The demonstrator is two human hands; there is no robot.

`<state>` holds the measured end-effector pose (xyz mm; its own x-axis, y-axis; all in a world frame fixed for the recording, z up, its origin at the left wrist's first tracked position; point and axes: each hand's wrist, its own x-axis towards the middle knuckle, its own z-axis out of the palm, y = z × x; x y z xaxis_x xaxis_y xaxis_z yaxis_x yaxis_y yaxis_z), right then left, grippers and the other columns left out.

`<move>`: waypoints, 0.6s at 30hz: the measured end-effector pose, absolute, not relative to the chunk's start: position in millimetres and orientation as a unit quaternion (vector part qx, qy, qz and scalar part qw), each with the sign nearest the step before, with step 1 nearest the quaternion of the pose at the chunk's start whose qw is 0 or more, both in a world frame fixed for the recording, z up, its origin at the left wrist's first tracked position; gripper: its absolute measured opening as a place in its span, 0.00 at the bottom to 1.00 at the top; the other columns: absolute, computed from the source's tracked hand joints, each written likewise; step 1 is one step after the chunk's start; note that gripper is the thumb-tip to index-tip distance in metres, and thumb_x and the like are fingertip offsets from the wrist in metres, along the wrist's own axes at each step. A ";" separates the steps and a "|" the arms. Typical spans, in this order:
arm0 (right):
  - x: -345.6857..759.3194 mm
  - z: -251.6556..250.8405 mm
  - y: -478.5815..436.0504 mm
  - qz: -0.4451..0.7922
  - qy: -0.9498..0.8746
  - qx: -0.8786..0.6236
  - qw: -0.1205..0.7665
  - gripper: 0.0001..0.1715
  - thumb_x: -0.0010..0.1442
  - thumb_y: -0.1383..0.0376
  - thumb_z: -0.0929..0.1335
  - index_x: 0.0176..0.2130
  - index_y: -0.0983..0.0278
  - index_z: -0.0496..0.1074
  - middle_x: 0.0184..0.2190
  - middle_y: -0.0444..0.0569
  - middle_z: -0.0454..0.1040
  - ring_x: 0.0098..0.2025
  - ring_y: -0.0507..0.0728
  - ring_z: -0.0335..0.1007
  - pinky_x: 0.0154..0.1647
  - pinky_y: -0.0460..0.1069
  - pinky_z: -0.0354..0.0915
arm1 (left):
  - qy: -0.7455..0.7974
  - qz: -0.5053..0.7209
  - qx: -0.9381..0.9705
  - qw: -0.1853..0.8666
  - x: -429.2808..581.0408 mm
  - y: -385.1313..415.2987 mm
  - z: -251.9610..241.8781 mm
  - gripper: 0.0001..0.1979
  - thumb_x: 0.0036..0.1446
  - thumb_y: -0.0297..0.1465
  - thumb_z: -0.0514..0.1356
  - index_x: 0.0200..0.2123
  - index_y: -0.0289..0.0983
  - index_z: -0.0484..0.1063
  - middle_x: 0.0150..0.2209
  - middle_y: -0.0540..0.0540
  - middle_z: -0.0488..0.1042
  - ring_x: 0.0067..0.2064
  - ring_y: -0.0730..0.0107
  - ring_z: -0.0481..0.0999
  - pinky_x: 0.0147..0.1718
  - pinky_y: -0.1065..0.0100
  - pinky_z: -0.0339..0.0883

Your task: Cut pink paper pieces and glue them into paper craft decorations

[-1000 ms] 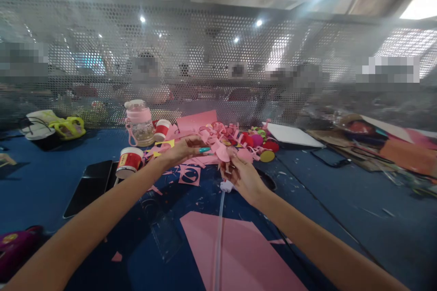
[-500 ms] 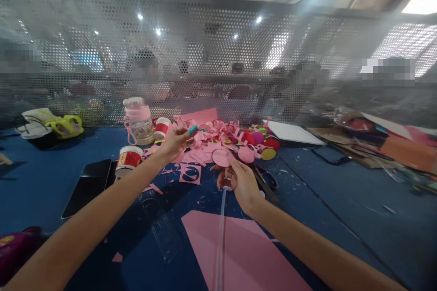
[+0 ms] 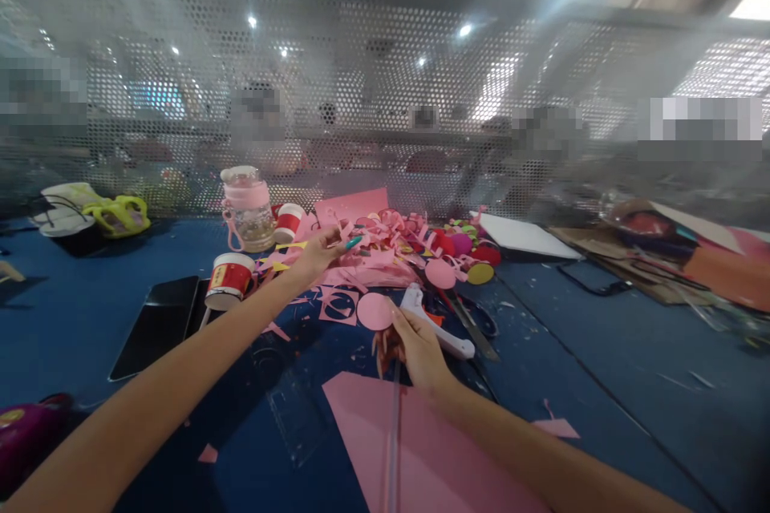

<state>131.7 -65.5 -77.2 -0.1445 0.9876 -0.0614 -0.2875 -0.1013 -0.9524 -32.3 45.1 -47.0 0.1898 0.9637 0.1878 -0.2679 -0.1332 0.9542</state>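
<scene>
My left hand (image 3: pixel 318 253) is closed in a pinch on a small teal object (image 3: pixel 353 243), over the pile of pink paper scraps (image 3: pixel 385 264). What kind of object it is I cannot make out. My right hand (image 3: pixel 424 349) is shut on a pink paper circle (image 3: pixel 374 311), held by its right edge between thumb and finger. Beneath that circle, the same hand has a clear plastic stick (image 3: pixel 394 433) with a reddish-brown piece at its top, partly hidden by the fingers. Next to the right hand lies a white glue gun (image 3: pixel 445 330) with an orange trigger.
A large pink sheet (image 3: pixel 354 417) lies in front. Left are a black phone (image 3: pixel 153 329), red-and-white paper cups (image 3: pixel 230 276) and a pink-topped bottle (image 3: pixel 249 208). Right are a box cutter (image 3: pixel 478 329), scissors (image 3: pixel 484 317) and a white pad (image 3: pixel 520 234). Perforated metal stands behind.
My right hand has lowered the pink circle slightly left and toward me, and the white glue gun now shows beside it. My left hand has shifted slightly right, still pinching the teal object.
</scene>
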 end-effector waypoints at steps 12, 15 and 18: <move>130.7 -76.7 -66.1 0.622 -0.435 -0.393 0.519 0.24 0.45 0.47 0.69 0.18 0.64 0.63 0.11 0.41 0.66 0.10 0.49 0.59 0.08 0.44 0.60 | 0.342 0.563 0.573 0.488 -38.0 54.2 -47.9 0.30 0.32 0.32 0.70 0.42 0.35 0.66 0.28 0.52 0.73 0.30 0.74 0.73 0.29 0.72 0.68; 130.8 -76.4 -66.5 0.624 -0.432 -0.395 0.517 0.25 0.44 0.47 0.69 0.18 0.64 0.62 0.11 0.41 0.65 0.10 0.49 0.59 0.07 0.43 0.59 | 0.334 0.553 0.588 0.487 -36.0 53.7 -48.2 0.28 0.36 0.34 0.69 0.43 0.35 0.66 0.26 0.53 0.72 0.30 0.72 0.74 0.30 0.70 0.68; 131.0 -76.7 -66.7 0.625 -0.433 -0.395 0.516 0.25 0.43 0.47 0.70 0.18 0.64 0.62 0.10 0.40 0.65 0.10 0.49 0.58 0.07 0.43 0.59 | 0.359 0.549 0.595 0.464 -35.8 56.7 -51.9 0.28 0.36 0.34 0.69 0.42 0.35 0.65 0.22 0.54 0.70 0.29 0.71 0.73 0.31 0.69 0.67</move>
